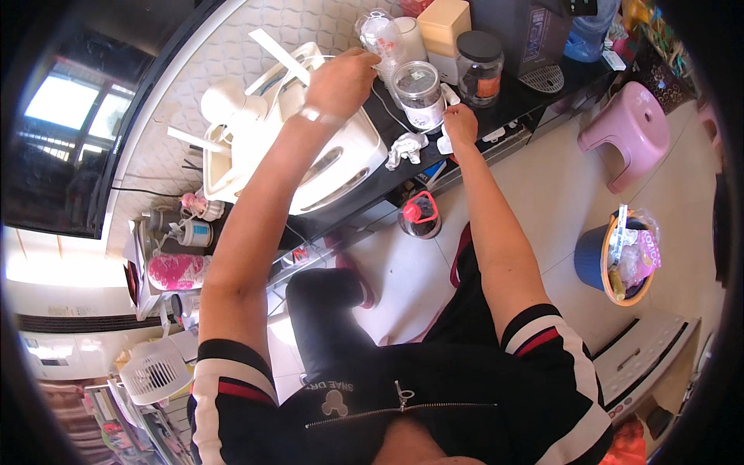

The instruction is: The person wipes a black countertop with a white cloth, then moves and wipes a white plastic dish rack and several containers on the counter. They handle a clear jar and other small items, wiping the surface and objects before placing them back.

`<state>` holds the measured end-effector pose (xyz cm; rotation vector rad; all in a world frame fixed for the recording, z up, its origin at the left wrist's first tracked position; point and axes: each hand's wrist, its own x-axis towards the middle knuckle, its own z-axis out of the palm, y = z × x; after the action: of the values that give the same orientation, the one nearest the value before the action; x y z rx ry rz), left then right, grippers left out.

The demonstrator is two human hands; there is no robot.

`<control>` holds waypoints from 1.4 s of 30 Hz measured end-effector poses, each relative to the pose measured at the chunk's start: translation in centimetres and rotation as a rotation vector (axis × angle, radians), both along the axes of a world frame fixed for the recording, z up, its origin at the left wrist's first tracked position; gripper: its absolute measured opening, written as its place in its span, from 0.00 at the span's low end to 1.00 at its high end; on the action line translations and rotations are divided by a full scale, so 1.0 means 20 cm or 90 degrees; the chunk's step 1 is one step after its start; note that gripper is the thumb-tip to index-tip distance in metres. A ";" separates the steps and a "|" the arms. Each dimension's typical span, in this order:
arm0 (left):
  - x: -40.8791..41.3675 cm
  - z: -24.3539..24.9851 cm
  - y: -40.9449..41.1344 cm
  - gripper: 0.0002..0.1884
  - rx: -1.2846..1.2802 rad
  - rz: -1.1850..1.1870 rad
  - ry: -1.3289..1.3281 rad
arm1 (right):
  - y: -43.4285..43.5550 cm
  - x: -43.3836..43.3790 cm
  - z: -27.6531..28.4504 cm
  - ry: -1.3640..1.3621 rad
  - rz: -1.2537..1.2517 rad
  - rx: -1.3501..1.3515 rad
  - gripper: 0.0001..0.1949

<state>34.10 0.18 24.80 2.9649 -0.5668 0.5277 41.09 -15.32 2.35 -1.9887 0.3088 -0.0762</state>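
Observation:
My left hand (343, 81) reaches over a white plastic storage box (343, 174), its fingertips against a stack of clear plastic cups (385, 43). Whether the fingers grip the cups cannot be made out. A clear lidded jar with a white patterned lower part (423, 113) stands beside the stack. At the jar's right side, my right hand (461, 123) has its fingers closed on a white, tissue-like piece (445, 143), partly hidden by the hand. A crumpled white tissue (407, 149) lies on the black countertop (372, 203) in front of the jar.
Behind the jar are a black-lidded jar (480, 70), a wooden-lidded canister (444, 35) and a dark dispenser (517, 35). A red-capped bottle (419, 218) stands on the floor by the cabinet. A pink stool (636, 131) and a full blue bin (592, 261) stand to the right.

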 end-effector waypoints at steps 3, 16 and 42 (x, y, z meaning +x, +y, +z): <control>0.20 -0.09 -0.06 0.10 0.222 0.108 0.094 | -0.02 0.03 0.00 -0.010 -0.013 0.015 0.09; 0.35 -0.02 -0.09 0.11 0.329 0.266 0.165 | 0.03 0.03 0.14 -0.152 -0.053 0.334 0.07; -0.41 0.15 0.44 0.20 0.166 0.099 -0.103 | 0.42 -0.31 0.36 -0.264 0.239 0.288 0.07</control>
<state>25.86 8.89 27.90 3.2531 -0.4512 0.7682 34.86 -6.97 9.56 -1.5054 -0.2947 -0.1611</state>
